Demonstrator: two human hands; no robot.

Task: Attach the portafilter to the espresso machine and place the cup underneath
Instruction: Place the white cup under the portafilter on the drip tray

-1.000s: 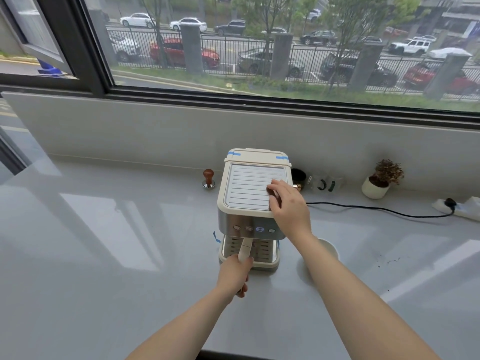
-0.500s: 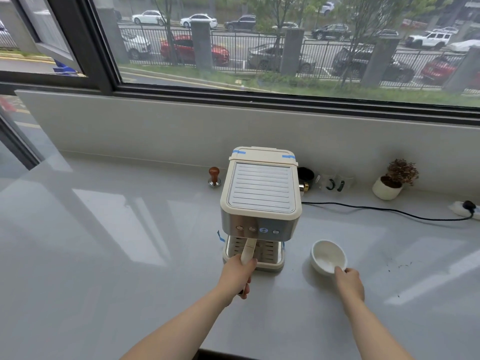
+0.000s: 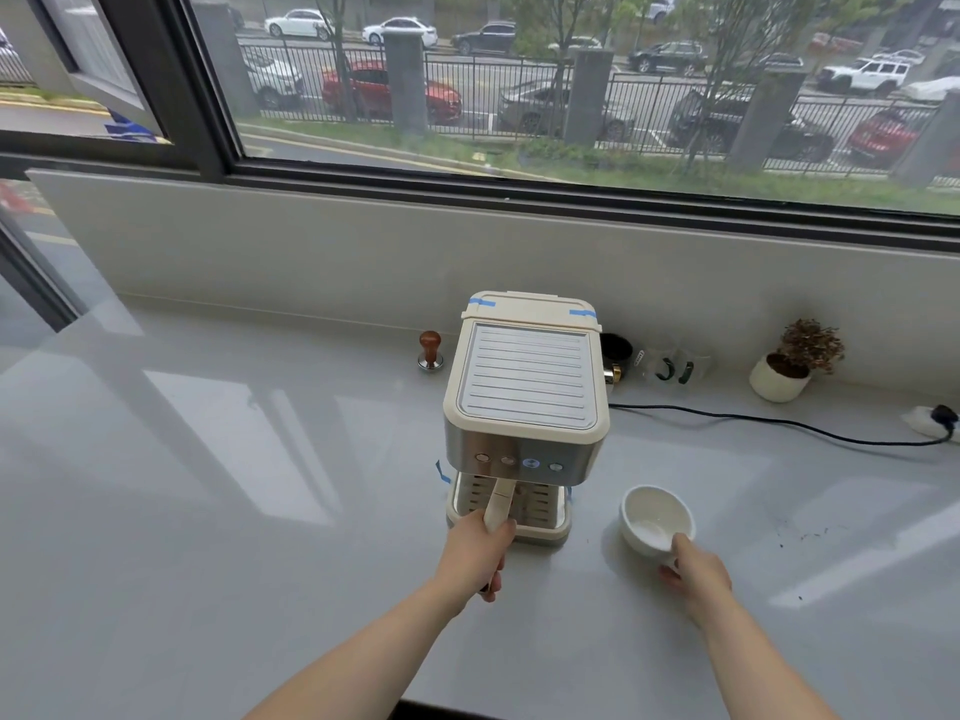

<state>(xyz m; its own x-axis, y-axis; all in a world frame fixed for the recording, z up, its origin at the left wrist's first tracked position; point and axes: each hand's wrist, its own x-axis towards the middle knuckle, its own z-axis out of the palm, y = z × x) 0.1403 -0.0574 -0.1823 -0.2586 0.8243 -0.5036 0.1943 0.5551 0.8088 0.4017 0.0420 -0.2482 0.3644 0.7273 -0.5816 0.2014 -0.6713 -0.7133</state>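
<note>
Hands work apart near the tabletop's [image 3: 218,511] front edge. The left hand [image 3: 475,556] is wrapped around the cream portafilter handle [image 3: 498,509], which runs up under the front of the espresso machine [image 3: 527,387]. The right hand [image 3: 693,574] pinches the near side of a white cup [image 3: 655,518] standing on the tabletop just right of the machine. A wooden-knobbed tamper [image 3: 430,350] and a potted plant [image 3: 789,363] sit along the back edge.

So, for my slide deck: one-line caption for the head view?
Left hand grips the portafilter handle under the espresso machine; right hand holds the white cup beside it.
</note>
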